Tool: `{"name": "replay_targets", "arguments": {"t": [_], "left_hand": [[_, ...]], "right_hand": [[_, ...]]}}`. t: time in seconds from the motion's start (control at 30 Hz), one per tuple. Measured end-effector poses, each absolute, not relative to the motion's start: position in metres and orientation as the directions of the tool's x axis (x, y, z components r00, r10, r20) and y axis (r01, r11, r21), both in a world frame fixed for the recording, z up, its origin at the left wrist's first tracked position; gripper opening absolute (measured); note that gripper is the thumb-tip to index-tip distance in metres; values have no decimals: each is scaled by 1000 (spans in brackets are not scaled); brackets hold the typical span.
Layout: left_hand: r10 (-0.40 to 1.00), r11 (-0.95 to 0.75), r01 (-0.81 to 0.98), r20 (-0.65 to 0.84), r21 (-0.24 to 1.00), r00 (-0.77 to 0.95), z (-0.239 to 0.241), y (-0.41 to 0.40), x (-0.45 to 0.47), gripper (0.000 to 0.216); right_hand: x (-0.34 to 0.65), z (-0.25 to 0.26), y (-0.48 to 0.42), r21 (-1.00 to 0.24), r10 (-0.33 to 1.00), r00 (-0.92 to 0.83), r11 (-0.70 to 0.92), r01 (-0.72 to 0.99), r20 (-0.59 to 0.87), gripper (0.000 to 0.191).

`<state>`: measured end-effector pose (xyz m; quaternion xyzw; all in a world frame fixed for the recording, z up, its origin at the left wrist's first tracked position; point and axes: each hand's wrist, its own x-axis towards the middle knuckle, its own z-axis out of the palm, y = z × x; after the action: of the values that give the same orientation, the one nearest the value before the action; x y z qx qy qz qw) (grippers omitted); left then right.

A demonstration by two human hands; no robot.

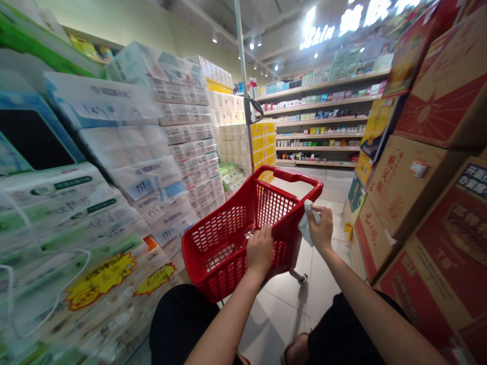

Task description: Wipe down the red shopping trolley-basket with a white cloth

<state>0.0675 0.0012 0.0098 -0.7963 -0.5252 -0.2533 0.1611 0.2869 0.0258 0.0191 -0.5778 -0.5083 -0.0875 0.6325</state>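
A red plastic shopping cart [224,225] stands in front of my knees, its basket walls pierced by a grid of holes. Fingers of my left hand [259,251] are hooked over the cart's near rim. With its fingers closed, my right hand [321,228] pinches a white cloth [306,223] against the side of the cart near the handle [291,176]. Nothing but the cart's own floor and holes shows inside the basket. A caster wheel [303,279] is visible beneath it.
Stacked tissue packs [140,172] rise close on the left, with a white cable [49,251] across some. Cardboard boxes [403,187] are piled on the right. A metal pole [240,45] stands behind the cart. Shelves of small goods [319,119] line the back, beyond the tiled floor [274,304].
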Motion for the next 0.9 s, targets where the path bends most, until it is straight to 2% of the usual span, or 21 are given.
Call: {"name": "replay_targets", "arguments": {"t": [0.1, 0.27, 0.33, 0.57, 0.63, 0.8, 0.9], "left_hand": [[750, -398, 917, 575, -2, 327, 9, 0, 67, 36], [761, -397, 918, 560, 1, 328, 11, -1, 68, 35], [768, -388, 921, 554, 5, 321, 12, -1, 69, 35], [771, -393, 920, 550, 12, 322, 12, -1, 69, 36], [770, -397, 918, 548, 11, 327, 12, -1, 68, 37], [768, -398, 917, 550, 7, 329, 11, 0, 68, 38], [765, -396, 918, 555, 6, 326, 11, 1, 70, 38]], "right_hand": [[274, 9, 17, -636, 529, 416, 348, 688, 740, 25], [284, 34, 33, -697, 402, 575, 311, 646, 713, 27], [285, 37, 37, -694, 391, 578, 309, 651, 716, 27], [251, -13, 15, -715, 542, 499, 317, 624, 676, 22], [247, -13, 15, -731, 518, 534, 323, 601, 668, 22], [262, 22, 36, -723, 355, 630, 344, 599, 691, 24], [269, 23, 43, -729, 363, 632, 314, 608, 684, 24]]}}
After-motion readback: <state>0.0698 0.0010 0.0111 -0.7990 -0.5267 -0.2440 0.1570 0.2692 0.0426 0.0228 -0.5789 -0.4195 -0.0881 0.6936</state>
